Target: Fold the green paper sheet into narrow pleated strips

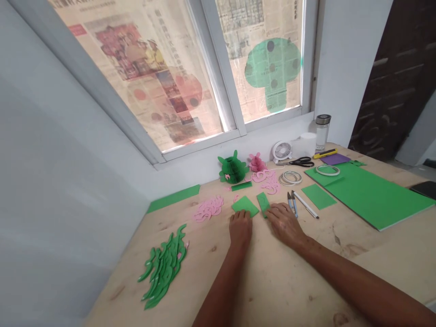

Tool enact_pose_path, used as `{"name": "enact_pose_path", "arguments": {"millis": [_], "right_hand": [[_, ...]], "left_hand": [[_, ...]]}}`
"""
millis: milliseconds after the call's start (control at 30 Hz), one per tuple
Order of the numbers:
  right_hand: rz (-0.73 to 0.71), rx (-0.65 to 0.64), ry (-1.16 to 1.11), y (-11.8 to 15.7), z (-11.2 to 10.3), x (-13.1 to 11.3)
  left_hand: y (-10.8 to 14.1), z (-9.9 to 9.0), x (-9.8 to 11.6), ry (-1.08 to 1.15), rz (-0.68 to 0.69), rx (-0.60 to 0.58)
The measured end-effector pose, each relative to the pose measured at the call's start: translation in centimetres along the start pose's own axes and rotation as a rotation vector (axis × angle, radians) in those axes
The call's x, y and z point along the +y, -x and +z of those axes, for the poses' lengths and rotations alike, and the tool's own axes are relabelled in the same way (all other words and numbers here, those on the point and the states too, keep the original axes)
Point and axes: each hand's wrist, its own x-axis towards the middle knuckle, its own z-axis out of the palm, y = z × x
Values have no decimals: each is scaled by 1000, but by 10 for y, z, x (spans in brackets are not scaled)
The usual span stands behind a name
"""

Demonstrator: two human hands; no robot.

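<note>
The left hand [240, 228] lies with its fingers closed together against the near edge of a green foam square [244, 206] on the wooden table [272, 290]. The right hand [284, 224] reaches, fingers slightly spread, to a green strip [263, 204] just beside it. Whether either hand grips, I cannot tell.

Plywood work table [299, 290], viewed from its near edge, with the window wall at 12 o'clock. Centre: two green card pieces [244, 206]. 8 o'clock: heaped green cut leaf shapes [163, 268]. 10 o'clock: pink cut-out scrolls [208, 209]. 11 o'clock: green honeycomb paper ornament [233, 169]. 12 o'clock: pink honeycomb paper ornament [257, 162]. 1 o'clock: black-handled scissors [299, 162] and tape rolls [291, 177]. 2 o'clock: large green foam sheet [368, 195], bearing a further tape roll [327, 170]. 3 o'clock: dark phone [424, 188].
</note>
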Motion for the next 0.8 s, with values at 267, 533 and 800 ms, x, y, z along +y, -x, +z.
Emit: {"name": "enact_pose_path", "arguments": {"millis": [267, 533, 800], "right_hand": [[-42, 34, -52, 3, 4, -2], [-65, 66, -46, 2, 5, -1], [-69, 63, -47, 2, 4, -1]], "left_hand": [[0, -1, -7, -3, 5, -30], [-6, -4, -8, 27, -172, -9], [-1, -5, -13, 120, -310, 69]]}}
